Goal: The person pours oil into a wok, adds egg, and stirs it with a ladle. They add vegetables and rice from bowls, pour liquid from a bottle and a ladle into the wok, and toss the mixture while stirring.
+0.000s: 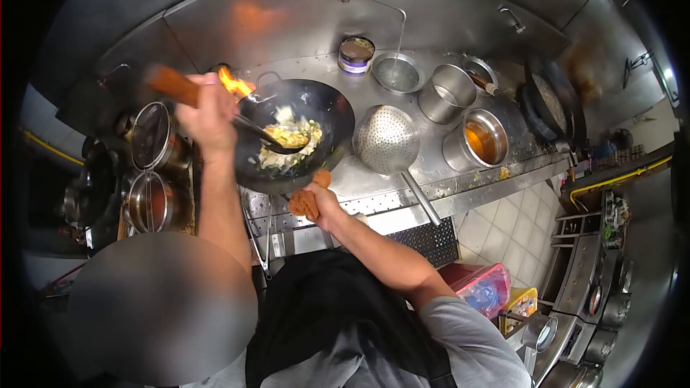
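On the left, my left hand [208,111] is closed around the wooden handle of a ladle [287,146], the handle's end smeared by motion. The ladle's bowl dips into a black wok [330,104] among pale, yellow and green chopped food [298,133]. At the wok's near rim, my right hand [325,205] grips a folded orange-brown cloth [305,205], pressed against the wok's edge. Whatever part of the wok lies under the cloth is hidden. Flames [234,82] rise at the wok's far left side.
A perforated strainer [388,136] lies right of the wok. Beyond stand a pot of amber liquid [483,138], a steel pot [447,93], a water-filled bowl [399,73] under a tap, and a can [356,55]. Pots [149,201] sit left; a blurred round patch covers the lower left.
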Motion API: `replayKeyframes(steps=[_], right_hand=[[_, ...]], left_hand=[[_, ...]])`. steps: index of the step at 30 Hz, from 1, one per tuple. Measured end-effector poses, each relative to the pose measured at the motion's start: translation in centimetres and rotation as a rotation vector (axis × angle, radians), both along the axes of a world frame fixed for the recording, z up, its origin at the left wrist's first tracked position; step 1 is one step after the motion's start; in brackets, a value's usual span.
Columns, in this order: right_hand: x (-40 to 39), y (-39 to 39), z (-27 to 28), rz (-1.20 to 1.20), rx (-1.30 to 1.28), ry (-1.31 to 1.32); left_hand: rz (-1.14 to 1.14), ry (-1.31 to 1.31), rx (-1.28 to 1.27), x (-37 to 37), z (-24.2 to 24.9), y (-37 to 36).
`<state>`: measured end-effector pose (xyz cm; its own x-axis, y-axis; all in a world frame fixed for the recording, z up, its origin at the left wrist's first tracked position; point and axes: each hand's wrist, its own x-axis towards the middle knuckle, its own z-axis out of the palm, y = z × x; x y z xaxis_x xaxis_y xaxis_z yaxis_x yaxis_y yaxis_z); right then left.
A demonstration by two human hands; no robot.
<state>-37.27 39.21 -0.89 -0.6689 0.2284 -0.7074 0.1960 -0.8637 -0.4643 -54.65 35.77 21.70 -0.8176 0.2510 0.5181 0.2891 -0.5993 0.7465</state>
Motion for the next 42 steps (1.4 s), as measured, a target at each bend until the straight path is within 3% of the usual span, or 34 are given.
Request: replayKeyframes(steps=[3,8,11,16,19,20,24,27,28,29,34,35,37,38,40,42], right_hand=[[-1.8,1.1,-3.8,-0.014,-0.026,0.017],[-1.1,1.4,-3.0,0.029,0.069,0.005],[1.7,1.3,-1.7,0.058,0.077,0.01],[8.5,1.1,-2.4,0.004,0.068,0.014],[12.9,1.1,-2.2,-0.05,0.0,0.051],[14.1,1.0,-2.5,-0.101,-0.02,-0.007],[15.5,0.6,-2.1,-0.276,-0.056,-0.054],[16.6,0.5,-3.2,-0.311,-0.033,-0.043],[17.2,0.6,-3.8,-0.261,-0.021,-0.079],[17.2,1.3,-3.9,-0.208,0.006,-0.102],[16.4,2.0,-0.8,-0.206,0.032,-0.065],[16.7,1.8,-1.0,-0.194,0.062,-0.066],[17.3,1.7,-3.2,-0.193,0.026,-0.032],[17.7,1.8,-3.8,-0.183,-0.004,0.002],[16.5,2.2,-2.7,-0.221,-0.011,-0.016],[17.3,0.9,-2.5,-0.265,-0.048,-0.063]], left_hand=[[0.041,-0.117,-0.222,-3.5,-8.2,2.9],[0.111,-0.11,-0.186,-4.3,-4.4,0.9],[0.084,-0.07,-0.235,-6.2,-10.6,3.1],[0.005,-0.11,-0.126,-6.5,-4.2,3.5],[0.138,0.063,-0.155,-7.0,-10.6,5.0],[0.013,-0.056,-0.109,-7.8,-12.7,5.7],[0.012,-0.197,-0.217,-7.8,-4.1,6.5],[0.064,-0.047,-0.001,-6.6,-5.4,5.9],[0.164,0.095,-0.068,-7.7,-9.4,6.4],[0.076,-0.117,-0.093,-7.7,-12.0,7.0],[0.054,-0.209,-0.148,-8.1,-5.4,6.3],[0.051,-0.207,-0.149,-8.0,-6.0,6.4],[0.22,0.094,-0.076,-7.9,-9.9,6.6],[0.151,0.034,-0.152,-9.2,-14.6,7.5],[0.113,-0.016,-0.172,-10.5,-11.6,8.0],[0.044,-0.229,-0.186,-9.2,-7.2,6.9]])
